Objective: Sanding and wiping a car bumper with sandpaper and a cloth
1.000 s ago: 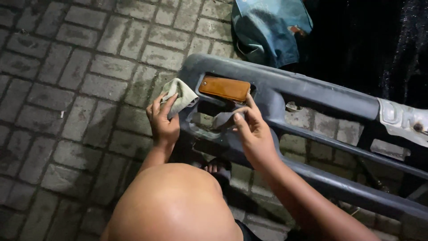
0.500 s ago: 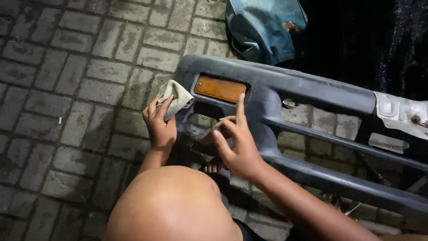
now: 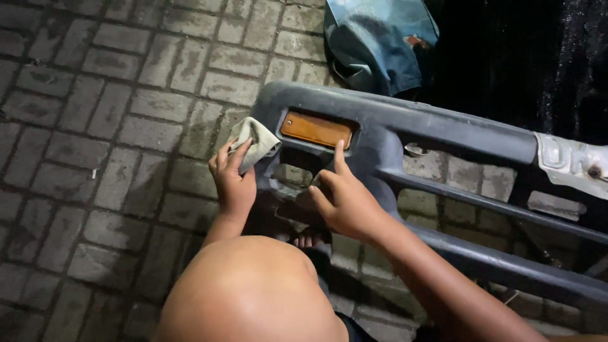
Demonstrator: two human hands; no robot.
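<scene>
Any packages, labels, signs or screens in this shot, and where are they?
No screens, signs or readable labels.
Blue bag: on the paving at the top, behind the bumper, soft and crumpled, with a small reddish patch.
Amber lamp lens: long rectangle set in the grey bumper, by the right hand; no marking visible.
</scene>
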